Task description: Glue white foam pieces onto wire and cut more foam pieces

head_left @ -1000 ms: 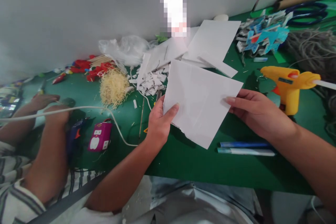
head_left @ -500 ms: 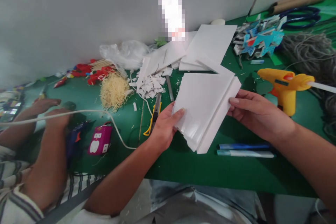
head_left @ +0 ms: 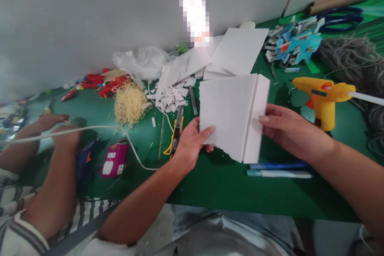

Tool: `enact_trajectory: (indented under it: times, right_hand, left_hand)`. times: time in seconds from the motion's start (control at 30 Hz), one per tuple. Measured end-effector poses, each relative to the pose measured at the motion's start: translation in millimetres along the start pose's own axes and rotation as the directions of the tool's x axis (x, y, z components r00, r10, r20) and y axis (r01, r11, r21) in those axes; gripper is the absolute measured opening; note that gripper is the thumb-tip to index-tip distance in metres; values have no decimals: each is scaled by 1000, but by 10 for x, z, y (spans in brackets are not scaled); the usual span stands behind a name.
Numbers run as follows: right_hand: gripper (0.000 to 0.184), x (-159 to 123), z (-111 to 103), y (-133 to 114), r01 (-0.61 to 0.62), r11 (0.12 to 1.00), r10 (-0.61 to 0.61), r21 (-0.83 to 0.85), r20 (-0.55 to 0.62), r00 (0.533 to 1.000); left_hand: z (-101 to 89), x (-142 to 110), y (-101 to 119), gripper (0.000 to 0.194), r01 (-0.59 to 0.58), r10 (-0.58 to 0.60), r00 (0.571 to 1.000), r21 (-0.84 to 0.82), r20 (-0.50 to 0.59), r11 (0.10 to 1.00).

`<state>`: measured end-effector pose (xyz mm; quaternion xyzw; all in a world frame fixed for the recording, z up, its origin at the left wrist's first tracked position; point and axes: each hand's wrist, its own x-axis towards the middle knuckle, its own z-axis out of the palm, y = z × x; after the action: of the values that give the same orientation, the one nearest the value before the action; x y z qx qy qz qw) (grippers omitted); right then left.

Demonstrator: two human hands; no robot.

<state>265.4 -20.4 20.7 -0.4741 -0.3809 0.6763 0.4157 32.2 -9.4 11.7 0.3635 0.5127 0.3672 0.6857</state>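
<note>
A white foam board [head_left: 228,112] with an uneven lower edge is held up over the green table. My left hand [head_left: 195,140] grips its lower left side, thumb on the front face. A narrow strip [head_left: 257,120] runs along the board's right side, with a line or fold between them. On that strip lies the thumb of my right hand [head_left: 288,126], its fingers behind. Whether strip and board are one piece, I cannot tell. A yellow box cutter [head_left: 175,134] lies just left of my left hand. Beyond my right hand stands a yellow glue gun [head_left: 324,98] with a white glue stick.
More white boards [head_left: 240,50] and a pile of white scraps [head_left: 172,98] lie at the back. Two pens [head_left: 279,173] lie in front. Left are straw-like shreds [head_left: 129,104], a purple box [head_left: 114,160], a white cable [head_left: 132,144] and a co-worker's hands [head_left: 66,132]. Grey cord [head_left: 354,60] lies right.
The board has been turned counterclockwise, so its strip now stands nearly upright. Its lower edge has risen off to the right. Both hands keep their hold.
</note>
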Motion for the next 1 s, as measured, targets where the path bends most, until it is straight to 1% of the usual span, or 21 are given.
enact_trajectory:
  times: [0.07, 0.13, 0.2, 0.27, 0.4, 0.5, 0.57, 0.73, 1.0]
  right_hand:
    - [45, -4, -2, -1, -37, 999, 37, 2, 0, 999]
    - [42, -5, 12, -5, -84, 996, 83, 14, 45, 996]
    - [38, -5, 35, -11, -118, 993, 116, 24, 88, 989]
    - [35, -5, 57, -19, -127, 992, 124, 19, 102, 987]
    - [35, -4, 72, -36, -126, 992, 125, 3, 119, 985]
    - [31, -5, 60, -40, -122, 992, 119, 13, 132, 984]
    - [32, -7, 51, -45, -123, 992, 122, 1, 128, 984]
    - [39, -12, 53, -70, -153, 987, 157, -41, 118, 981]
    - [37, -15, 7, -47, -170, 985, 169, -8, 170, 971]
  left_hand:
    - [-1, 5, 10, 56, -47, 46, 998, -20, -37, 999]
    - [1, 7, 13, 56, -83, 81, 995, -36, -58, 996]
    - [6, 6, 10, 54, -104, 101, 993, -46, -61, 994]
    - [12, 4, 4, 50, -109, 107, 993, -48, -49, 993]
    - [18, 0, 2, 46, -67, 67, 998, -55, -4, 996]
    - [15, 6, 15, 45, -35, 36, 999, -74, 13, 997]
    - [13, 12, 26, 46, -27, 28, 999, -86, 14, 996]
    - [18, 18, 39, 51, -13, 16, 1000, -114, 23, 993]
    - [20, 3, 45, 51, 6, 1, 999, -133, 53, 991]
